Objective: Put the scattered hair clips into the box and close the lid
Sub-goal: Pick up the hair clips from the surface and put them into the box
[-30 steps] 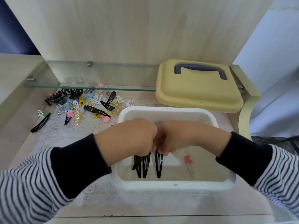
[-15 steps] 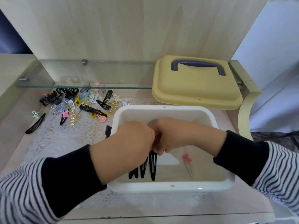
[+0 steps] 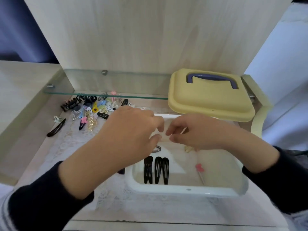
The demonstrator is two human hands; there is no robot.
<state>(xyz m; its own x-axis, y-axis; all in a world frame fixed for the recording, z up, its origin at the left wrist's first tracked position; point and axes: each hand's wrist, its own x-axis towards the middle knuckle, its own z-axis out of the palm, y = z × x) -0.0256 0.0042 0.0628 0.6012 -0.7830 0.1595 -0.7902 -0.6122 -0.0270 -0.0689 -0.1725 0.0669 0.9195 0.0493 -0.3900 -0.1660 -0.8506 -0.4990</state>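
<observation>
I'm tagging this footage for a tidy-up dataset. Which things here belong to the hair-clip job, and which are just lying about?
Job: white box; yellow lid, off the box; scattered clips at left; three black snap clips and a pink bow pin already inside.
Just there: glass shelf; lace mat; wooden back panel.

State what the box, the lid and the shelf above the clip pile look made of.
Box: likely plastic, glossy white, rounded moulded rim. Lid: likely plastic, matte yellow, with a moulded purple handle. Shelf: glass, see-through with a greenish edge.
</observation>
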